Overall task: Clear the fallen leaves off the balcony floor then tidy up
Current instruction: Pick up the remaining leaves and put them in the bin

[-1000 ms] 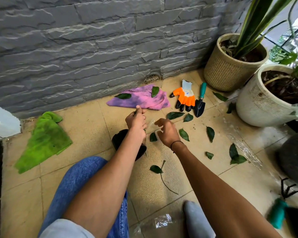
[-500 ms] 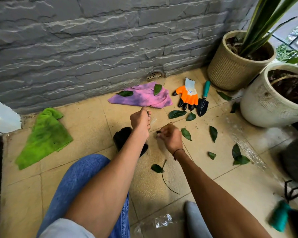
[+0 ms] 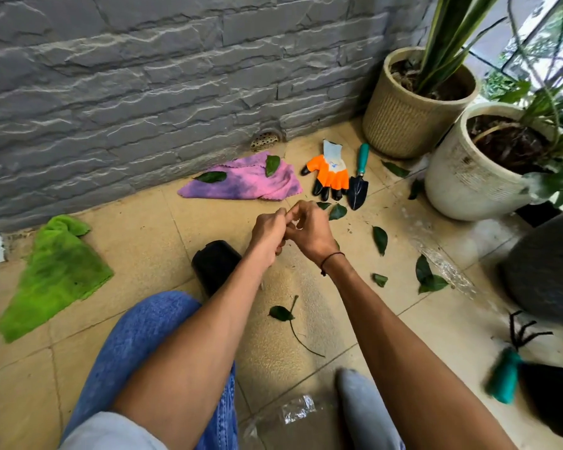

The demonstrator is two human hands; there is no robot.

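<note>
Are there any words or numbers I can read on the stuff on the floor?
None can be read.
Orange glove: a small blue mark on its pale cuff, too blurred to read.
Trowel, purple cloth, green cloth, pots: no writing visible.

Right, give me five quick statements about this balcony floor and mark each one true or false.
1. Two leaves lie on the purple cloth. True.
2. The orange glove is on one of the hands. False: it lies on the tiles beside the trowel.
3. The green cloth lies to the left, near the wall. True.
4. All the leaves are off the floor. False: several lie on the tiles, such as a stemmed leaf in front of the knee.
5. The left hand and the right hand are far apart. False: they meet above the tiles, fingers curled together; what they hold cannot be made out.
</note>
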